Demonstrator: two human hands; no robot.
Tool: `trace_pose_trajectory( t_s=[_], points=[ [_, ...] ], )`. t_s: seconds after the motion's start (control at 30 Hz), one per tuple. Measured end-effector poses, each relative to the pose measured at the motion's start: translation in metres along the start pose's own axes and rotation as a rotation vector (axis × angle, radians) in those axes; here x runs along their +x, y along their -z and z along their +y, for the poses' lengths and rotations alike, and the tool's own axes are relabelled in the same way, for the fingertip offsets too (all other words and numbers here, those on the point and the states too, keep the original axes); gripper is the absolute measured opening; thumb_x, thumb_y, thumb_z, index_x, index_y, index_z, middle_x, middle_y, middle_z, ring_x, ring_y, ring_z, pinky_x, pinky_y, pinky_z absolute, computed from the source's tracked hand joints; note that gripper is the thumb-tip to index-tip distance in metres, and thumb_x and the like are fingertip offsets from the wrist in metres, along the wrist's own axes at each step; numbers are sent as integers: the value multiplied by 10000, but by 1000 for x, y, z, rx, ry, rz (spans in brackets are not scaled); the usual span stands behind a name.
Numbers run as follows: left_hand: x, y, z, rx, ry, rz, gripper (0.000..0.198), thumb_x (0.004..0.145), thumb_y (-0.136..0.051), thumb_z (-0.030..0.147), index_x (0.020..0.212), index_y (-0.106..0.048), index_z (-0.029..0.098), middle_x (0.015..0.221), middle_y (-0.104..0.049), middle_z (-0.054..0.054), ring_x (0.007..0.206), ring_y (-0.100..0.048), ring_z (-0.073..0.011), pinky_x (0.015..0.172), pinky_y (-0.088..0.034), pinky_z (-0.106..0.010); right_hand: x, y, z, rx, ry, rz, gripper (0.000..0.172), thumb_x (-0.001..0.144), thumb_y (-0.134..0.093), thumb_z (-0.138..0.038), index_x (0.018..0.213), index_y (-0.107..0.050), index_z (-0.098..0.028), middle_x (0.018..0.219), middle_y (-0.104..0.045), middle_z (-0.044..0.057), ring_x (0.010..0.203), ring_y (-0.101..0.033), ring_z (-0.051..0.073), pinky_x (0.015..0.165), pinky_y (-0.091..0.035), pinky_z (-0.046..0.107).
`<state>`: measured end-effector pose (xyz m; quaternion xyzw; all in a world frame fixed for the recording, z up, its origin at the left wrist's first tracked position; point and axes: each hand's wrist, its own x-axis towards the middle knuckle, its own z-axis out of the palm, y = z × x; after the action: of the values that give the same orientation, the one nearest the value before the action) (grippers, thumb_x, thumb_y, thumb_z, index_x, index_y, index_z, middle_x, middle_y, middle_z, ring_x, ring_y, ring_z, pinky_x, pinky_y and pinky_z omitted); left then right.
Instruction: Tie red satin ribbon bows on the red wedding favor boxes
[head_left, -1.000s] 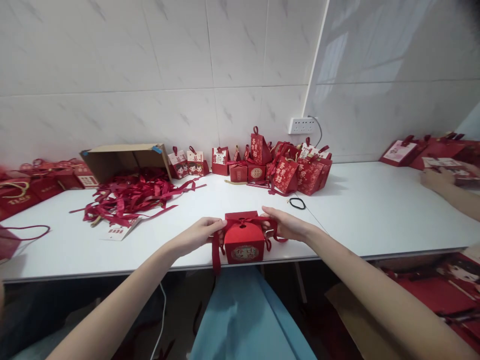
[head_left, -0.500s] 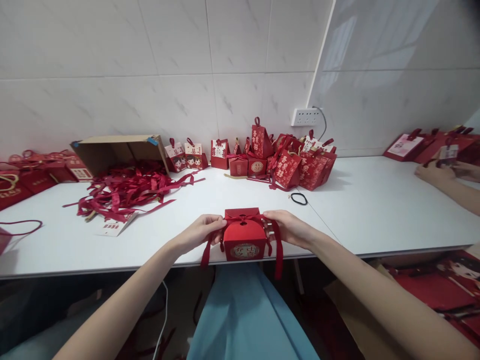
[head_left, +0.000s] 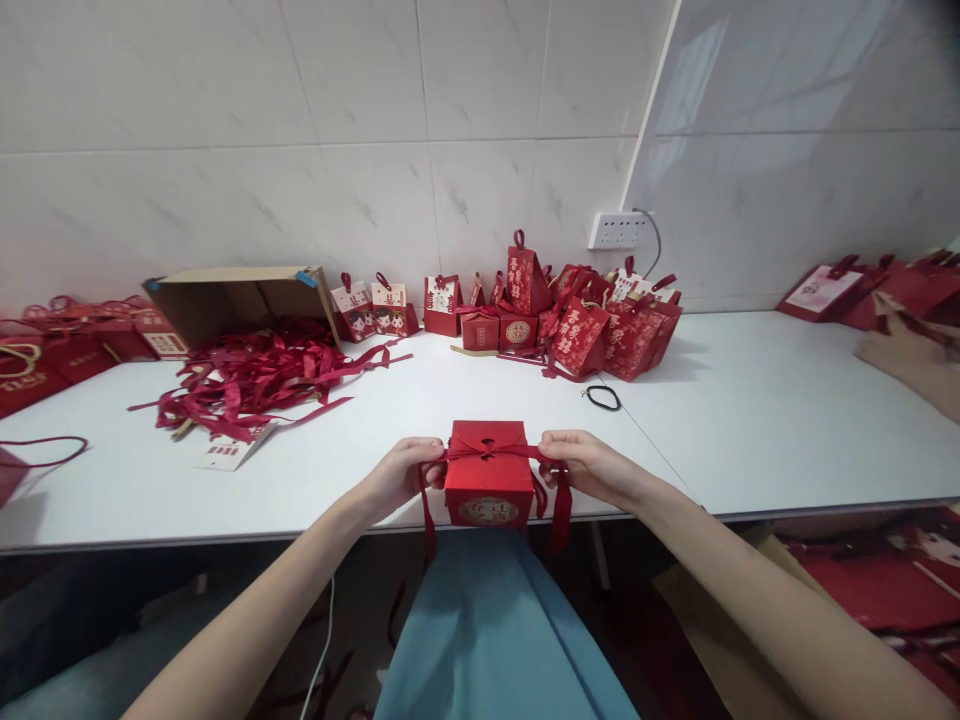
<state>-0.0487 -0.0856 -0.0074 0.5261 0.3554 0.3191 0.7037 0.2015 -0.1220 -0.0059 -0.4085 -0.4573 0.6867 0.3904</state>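
A small red gift box (head_left: pixel 489 485) with a gold round emblem on its front stands at the table's near edge. Across its top runs a dark red ribbon (head_left: pixel 517 452), crossed at the middle of the lid. My left hand (head_left: pixel 409 470) pinches one side of the ribbon at the box's left, with a tail hanging below the fingers. On the right, my right hand (head_left: pixel 592 466) pinches the other side, and a wider tail hangs under it. Both hands are level with the lid, and the ribbon is stretched between them.
A cardboard box (head_left: pixel 240 290) lies on its side, spilling red ribbons (head_left: pixel 255 385). Red gift boxes (head_left: pixel 581 335) cluster against the wall. A black loop (head_left: pixel 602 398) lies before them. At far right, a co-worker's hand (head_left: pixel 911 350) is near red boxes. A socket strip (head_left: pixel 619 230) is on the wall.
My hands have drawn slightly apart, pulling the ribbon straighter across the lid. The lid's top now lies flatter. The co-worker's hand at right has moved.
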Motion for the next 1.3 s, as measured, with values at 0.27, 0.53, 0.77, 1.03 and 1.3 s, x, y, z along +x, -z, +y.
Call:
trace_pose_trajectory(
  t_s=[0.27, 0.53, 0.77, 1.03, 1.3],
  points=[
    [8, 2, -8, 46, -40, 4, 343, 629, -604, 351, 448, -377, 169, 412, -385, 32, 427, -335, -71, 476, -251, -233, 2, 3, 7, -52, 107, 52, 313, 601, -741, -384, 552, -535, -155, 527, -504, -27, 535, -457, 97, 576, -338, 256],
    [-3, 1, 22, 312, -52, -77, 317, 756, -553, 374, 545, -464, 154, 508, -488, 9, 493, -423, -88, 517, -303, -235, -7, -26, -38, -331, 355, -18, 191, 710, -670, -357, 705, -667, -167, 1013, -647, 62, 900, -573, 176, 802, -423, 299],
    [-18, -11, 50, 706, -56, -87, 277, 784, -505, 434, 695, -505, 171, 548, -452, 33, 487, -374, -88, 464, -256, -219, 14, -49, -27, -462, 451, 68, 218, 764, -595, -376, 763, -648, -164, 735, -661, 25, 704, -589, 152, 681, -456, 289],
    [-25, -30, 80, 1135, -211, -40, 153, 745, -512, 326, 709, -590, 199, 647, -549, 0, 561, -453, -141, 535, -313, -248, 18, -53, -16, -647, 573, 193, 175, 791, -527, -216, 878, -679, -213, 948, -684, 43, 898, -612, 193, 826, -449, 343],
    [-20, -44, 94, 1343, -367, -75, 197, 753, -468, 220, 787, -661, 202, 819, -571, -58, 697, -506, -187, 644, -357, -294, 24, -55, -14, -597, 546, 230, 260, 739, -553, -164, 986, -560, -243, 824, -696, -4, 791, -648, 166, 771, -466, 313]
  ],
)
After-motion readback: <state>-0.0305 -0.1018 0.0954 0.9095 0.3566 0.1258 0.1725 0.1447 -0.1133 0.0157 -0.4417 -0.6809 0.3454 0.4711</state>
